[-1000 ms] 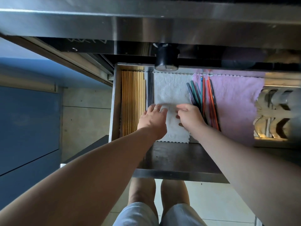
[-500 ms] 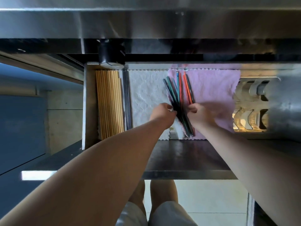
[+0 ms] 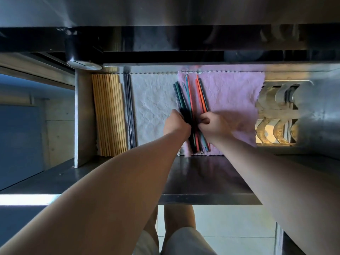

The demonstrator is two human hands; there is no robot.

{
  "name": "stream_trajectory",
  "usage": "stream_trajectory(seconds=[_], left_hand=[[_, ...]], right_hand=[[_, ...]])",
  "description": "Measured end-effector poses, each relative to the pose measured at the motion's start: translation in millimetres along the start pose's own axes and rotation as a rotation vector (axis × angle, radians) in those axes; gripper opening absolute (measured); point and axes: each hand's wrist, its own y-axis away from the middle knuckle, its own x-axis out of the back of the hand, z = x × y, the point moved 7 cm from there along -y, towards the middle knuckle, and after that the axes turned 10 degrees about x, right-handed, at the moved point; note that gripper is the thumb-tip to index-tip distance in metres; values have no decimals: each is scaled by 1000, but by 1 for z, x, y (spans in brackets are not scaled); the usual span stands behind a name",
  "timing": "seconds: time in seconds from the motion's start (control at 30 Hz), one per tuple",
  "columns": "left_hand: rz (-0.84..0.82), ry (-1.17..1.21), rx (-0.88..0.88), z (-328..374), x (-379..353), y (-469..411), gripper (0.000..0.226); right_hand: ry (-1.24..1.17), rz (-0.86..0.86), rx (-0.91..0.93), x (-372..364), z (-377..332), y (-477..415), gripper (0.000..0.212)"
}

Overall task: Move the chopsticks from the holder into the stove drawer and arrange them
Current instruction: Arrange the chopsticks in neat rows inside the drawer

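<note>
We have both hands in the open stainless-steel stove drawer (image 3: pixel 83 116), working on the slim coloured chopsticks (image 3: pixel 189 100). These are black, teal, blue and orange, and they lie fanned across the seam where the white textured cloth (image 3: pixel 152 107) meets the fluffy pink cloth (image 3: pixel 233 96). Our left hand (image 3: pixel 175 124) has its fingers curled round the dark sticks on the bundle's left side. Our right hand (image 3: pixel 214 126) has its fingers bent in on the orange and blue ones at the right.

We judge this to be the arranging step. To do it well, we should press the sticks together from both sides, roll them until none crosses another, and level their near ends. Then we lay them parallel to the row of pale bamboo chopsticks (image 3: pixel 110 116) and the dark grey metal chopsticks (image 3: pixel 131 115) beside it. The cloths look easy to wrinkle, so we should lift slightly rather than drag.

Our fingertips are tucked under both hands, so we cannot tell how many sticks each hand grips. The middle of the bundle is covered and blurred. The holder is out of view, so we cannot say whether more sticks wait there. The metal rack with curved slots (image 3: pixel 276 115) at the right is partly lost in glare.
</note>
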Motion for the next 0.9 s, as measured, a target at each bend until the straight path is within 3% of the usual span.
stream_trajectory(seconds=[0.2,0.37,0.7,0.9], left_hand=[[127,-188,-99,-15,14,-1,21],[121,-243,-269,-3,10,5,23],[-22,177,52,-9,-4,-2,6],[-57,256,98,-10,0,-2,13]], right_hand=[[-31,-11,47,-1,2,-2,31],[-42,22,52,-2,0,-6,32],[-24,28,48,-4,0,-2,31],[-31,40,64,-3,-2,-2,30]])
